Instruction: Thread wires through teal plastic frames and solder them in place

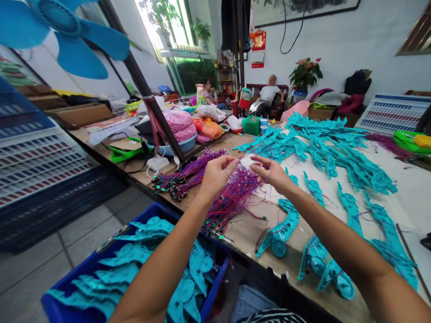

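Above the table's near side, my left hand (219, 172) is closed, its thumb and fingertips pinched on a thin purple-red wire. My right hand (271, 172) is also pinched, a short way to the right, on thin wire of the same kind. Exactly where each wire runs between the fingers is too fine to follow. Below both hands lies a heap of red and purple wires (232, 197) with small clear and dark ends. Several turquoise plastic parts (281, 231) lie on the table under my right forearm, some with wires trailing from them.
A blue crate (222, 273) full of turquoise parts stands below the table edge at my left. A larger turquoise pile (323, 139) covers the far right. A dark post (164, 125) with a blue fan (72, 29) rises at left. Two people sit at the back.
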{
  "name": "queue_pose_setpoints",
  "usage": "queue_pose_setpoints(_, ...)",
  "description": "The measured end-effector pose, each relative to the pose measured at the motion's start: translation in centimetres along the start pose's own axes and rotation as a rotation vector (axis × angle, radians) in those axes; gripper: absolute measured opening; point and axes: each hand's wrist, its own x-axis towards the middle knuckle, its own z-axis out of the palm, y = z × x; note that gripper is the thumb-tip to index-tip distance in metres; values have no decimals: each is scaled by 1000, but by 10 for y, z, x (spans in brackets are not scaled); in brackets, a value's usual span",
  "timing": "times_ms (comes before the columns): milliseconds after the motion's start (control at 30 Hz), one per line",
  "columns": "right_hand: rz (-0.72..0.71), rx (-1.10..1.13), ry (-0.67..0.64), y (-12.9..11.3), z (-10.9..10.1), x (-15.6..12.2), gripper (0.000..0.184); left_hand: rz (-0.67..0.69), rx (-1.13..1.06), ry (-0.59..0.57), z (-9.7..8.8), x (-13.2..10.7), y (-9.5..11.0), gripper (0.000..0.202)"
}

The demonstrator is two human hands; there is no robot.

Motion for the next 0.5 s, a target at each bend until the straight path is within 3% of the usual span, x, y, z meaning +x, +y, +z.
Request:
queue_pose_setpoints(67,4,-114,-174,2,4,5,32,-7,1,-25,4,5,-2,32)
queue_pose_setpoints(100,-23,-172,-202,3,4,10,26,-19,12,-33,4,8,-2,32)
queue_pose_setpoints(133,-62,-217,-175,4,1,17,24,-37,29,-34,1,12,-3,31)
queue_pose_setpoints(200,-127,-304,10,6,-9,35,24,-105,67,-23,-11,20,-1,28)
queue_pose_setpoints(300,-115,-504,220,13,-27,65,12,-220,156,-39,-41,30,6,22)
queue_pose_setpoints(400,-79,-587,225,19,-38,86,9,-298,268,-97,-76,32,20,13)
queue_pose_setpoints(500,-73,-550,166,15,-45,93,6,-436,232,-144,-108,23,38,14)
